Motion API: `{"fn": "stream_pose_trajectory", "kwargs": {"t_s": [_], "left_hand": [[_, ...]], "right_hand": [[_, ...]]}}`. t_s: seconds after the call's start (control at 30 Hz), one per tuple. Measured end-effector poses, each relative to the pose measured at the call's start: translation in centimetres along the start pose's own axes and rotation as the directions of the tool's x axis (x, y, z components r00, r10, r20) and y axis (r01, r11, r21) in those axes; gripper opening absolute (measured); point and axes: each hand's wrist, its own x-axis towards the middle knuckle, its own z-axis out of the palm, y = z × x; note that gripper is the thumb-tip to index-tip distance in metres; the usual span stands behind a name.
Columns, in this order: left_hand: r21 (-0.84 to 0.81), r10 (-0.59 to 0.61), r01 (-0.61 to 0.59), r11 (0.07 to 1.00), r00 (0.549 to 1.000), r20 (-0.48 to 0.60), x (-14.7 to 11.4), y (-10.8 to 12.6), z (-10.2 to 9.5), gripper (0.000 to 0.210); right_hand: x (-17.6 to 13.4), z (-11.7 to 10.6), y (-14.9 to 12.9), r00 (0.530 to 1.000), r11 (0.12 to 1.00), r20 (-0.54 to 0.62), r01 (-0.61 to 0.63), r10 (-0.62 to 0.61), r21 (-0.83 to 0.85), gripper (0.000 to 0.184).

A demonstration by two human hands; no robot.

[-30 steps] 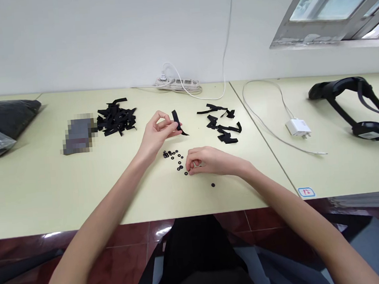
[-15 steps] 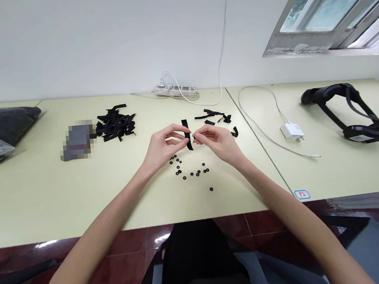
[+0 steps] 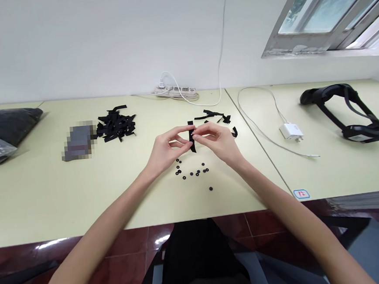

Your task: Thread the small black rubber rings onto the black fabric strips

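A short black fabric strip (image 3: 192,147) stands upright above the table, pinched near its middle by the fingertips of my left hand (image 3: 165,150). From the other side my right hand (image 3: 220,140) brings its closed thumb and fingers against the strip. A tiny pale spot shows at those fingertips, but whatever they pinch is too small to name. On the table below my hands lie several small round black pieces (image 3: 191,173), some with a light centre. A few loose black strips (image 3: 215,114) lie beyond my right hand.
To the left is a heap of black strips (image 3: 116,125), beside a blurred-out dark object (image 3: 78,142) and a dark plastic bag (image 3: 8,130). A power strip (image 3: 175,91) sits at the wall. On the right are a white charger (image 3: 291,130) with cable and a black headset (image 3: 347,107).
The strip has shifted slightly right and turned more upright in my left fingers. My right fingertips have closed in from just beside the strip to touch it.
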Motion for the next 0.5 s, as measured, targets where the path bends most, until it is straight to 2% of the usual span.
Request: {"fn": "stream_pose_trajectory", "kwargs": {"t_s": [0.2, 0.37, 0.5], "left_hand": [[-0.013, 0.027, -0.027, 1.000, 1.000, 0.008, -0.08, -0.09, 0.43, 0.043], [-0.004, 0.037, -0.037, 0.999, 0.999, 0.003, -0.28, 0.24, 0.59, 0.039], [-0.001, 0.036, -0.036, 0.999, 0.999, -0.022, -0.30, 0.55, 0.58, 0.045]], "right_hand": [[-0.17, 0.72, 0.01, 0.997, 0.993, -0.013, -0.073, 0.074, 0.097, 0.033], [-0.13, 0.78, 0.14, 0.990, 0.986, -0.028, -0.134, 0.137, 0.103, 0.035], [0.00, 0.45, 0.23, 0.996, 0.995, -0.011, -0.085, 0.086, 0.055, 0.032]]}}
